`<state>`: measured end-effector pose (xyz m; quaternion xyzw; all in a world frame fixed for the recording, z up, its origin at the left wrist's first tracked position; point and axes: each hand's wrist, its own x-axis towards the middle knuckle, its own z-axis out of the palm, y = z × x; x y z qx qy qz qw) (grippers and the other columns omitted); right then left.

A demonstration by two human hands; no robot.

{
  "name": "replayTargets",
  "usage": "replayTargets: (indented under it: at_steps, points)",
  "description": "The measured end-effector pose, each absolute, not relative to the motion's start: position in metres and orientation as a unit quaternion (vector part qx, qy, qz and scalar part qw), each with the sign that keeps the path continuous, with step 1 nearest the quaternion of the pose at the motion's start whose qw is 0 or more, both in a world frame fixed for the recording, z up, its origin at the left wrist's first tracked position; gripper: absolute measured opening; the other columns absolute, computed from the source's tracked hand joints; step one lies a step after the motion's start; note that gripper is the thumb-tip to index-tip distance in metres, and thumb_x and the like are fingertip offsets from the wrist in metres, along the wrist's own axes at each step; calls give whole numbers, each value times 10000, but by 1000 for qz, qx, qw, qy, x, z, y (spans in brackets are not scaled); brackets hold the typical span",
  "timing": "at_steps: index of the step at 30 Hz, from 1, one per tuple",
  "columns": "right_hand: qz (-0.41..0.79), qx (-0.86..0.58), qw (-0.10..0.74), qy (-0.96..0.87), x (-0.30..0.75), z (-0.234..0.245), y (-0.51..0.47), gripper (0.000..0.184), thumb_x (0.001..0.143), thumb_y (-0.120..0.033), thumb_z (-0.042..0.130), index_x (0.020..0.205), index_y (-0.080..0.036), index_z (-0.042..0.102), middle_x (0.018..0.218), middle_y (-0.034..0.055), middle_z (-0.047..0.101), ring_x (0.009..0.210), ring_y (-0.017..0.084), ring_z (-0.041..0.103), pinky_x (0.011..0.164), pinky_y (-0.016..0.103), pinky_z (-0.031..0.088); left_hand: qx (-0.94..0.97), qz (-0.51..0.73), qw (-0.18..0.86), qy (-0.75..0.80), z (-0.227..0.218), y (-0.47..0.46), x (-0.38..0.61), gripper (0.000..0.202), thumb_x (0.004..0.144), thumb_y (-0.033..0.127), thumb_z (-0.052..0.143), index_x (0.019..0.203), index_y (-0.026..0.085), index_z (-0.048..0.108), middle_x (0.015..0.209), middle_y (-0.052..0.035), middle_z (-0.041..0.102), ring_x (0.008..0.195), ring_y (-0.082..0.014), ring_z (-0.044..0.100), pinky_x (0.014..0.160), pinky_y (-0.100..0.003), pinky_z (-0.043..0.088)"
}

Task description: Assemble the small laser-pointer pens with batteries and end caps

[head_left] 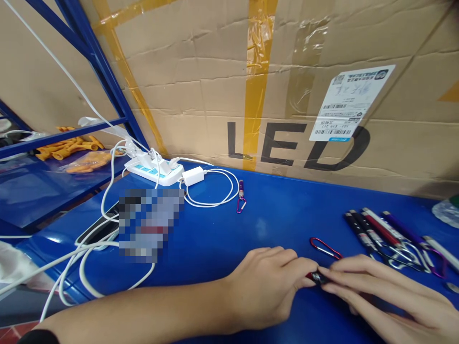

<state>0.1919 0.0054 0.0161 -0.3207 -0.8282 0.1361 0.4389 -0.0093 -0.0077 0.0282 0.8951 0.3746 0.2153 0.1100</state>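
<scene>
My left hand is closed around a small keychain flashlight, of which a short red and dark metal piece shows between my hands. My right hand pinches its other end between thumb and fingertips. Most of its body is hidden by my fingers. A red carabiner clip sticks out just above my right fingertips; whether it joins the flashlight is hidden. Farther back lies a purple keychain flashlight with its own clip. To the right, several pen-shaped lights in black, red, white and purple lie side by side with clips.
A white power strip with plugs and looped cables covers the left of the blue tabletop. A phone-like dark object lies under the cables. Behind stands a large cardboard box. Yellow parts sit on the left shelf.
</scene>
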Motion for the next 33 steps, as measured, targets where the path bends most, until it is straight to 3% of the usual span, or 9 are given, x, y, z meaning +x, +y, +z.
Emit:
replayTargets:
  at_steps: [6, 10, 15, 19, 23, 25, 30, 33]
  points:
    - [310, -356, 433, -768, 187, 15, 1, 147, 768, -315, 640, 645, -286, 716, 683, 18, 638, 498, 115, 580, 396, 190, 458, 897, 208, 163, 353, 29, -8, -10, 132, 917, 152, 421, 993, 143, 528, 872, -39, 656, 780, -169, 602, 732, -267, 484]
    - [361, -349, 395, -769, 189, 19, 3, 110, 738, -299, 670, 642, -300, 725, 687, 26, 638, 481, 124, 566, 397, 212, 453, 891, 198, 193, 361, 28, -9, -11, 98, 919, 169, 436, 994, 148, 495, 887, -51, 666, 801, -175, 625, 754, -270, 493]
    - [358, -366, 424, -747, 183, 21, -1, 185, 745, -342, 665, 576, -284, 713, 643, 15, 612, 464, 106, 551, 399, 200, 442, 895, 195, 186, 355, 26, -9, -11, 85, 910, 160, 450, 994, 146, 453, 948, -77, 663, 848, -183, 638, 766, -271, 497]
    - [339, -343, 419, -769, 175, 25, -7, 239, 770, -301, 642, 539, -261, 688, 622, 0, 593, 445, 90, 562, 426, 175, 478, 929, 142, 127, 317, 26, -8, -10, 37, 885, 133, 454, 915, 153, 465, 853, -55, 657, 787, -179, 623, 741, -260, 483]
    - [262, -317, 396, -821, 175, 29, -6, 111, 738, -218, 670, 632, -246, 688, 665, 7, 645, 553, 123, 638, 517, 160, 537, 929, 133, 111, 327, 28, -8, -9, 39, 905, 136, 422, 906, 147, 460, 839, -54, 645, 768, -173, 607, 721, -254, 473]
    - [240, -327, 399, -822, 176, 29, -4, 45, 732, -222, 678, 701, -247, 700, 687, 16, 666, 569, 137, 652, 487, 160, 537, 924, 132, 129, 336, 29, -8, -9, 46, 913, 138, 413, 910, 150, 457, 846, -53, 647, 773, -173, 607, 726, -258, 476]
    - [243, -357, 413, -802, 179, 25, -3, 60, 723, -245, 689, 782, -244, 701, 712, 15, 660, 466, 110, 605, 413, 173, 514, 903, 185, 171, 348, 30, -9, -9, 104, 935, 189, 433, 1027, 145, 453, 932, -69, 651, 847, -175, 624, 779, -271, 489]
    - [274, -388, 426, -770, 180, 24, -3, 68, 741, -278, 664, 790, -233, 679, 620, -7, 634, 371, 93, 553, 378, 185, 502, 890, 229, 187, 347, 30, -10, -10, 162, 932, 206, 460, 1074, 129, 453, 980, -85, 654, 889, -176, 627, 811, -277, 492]
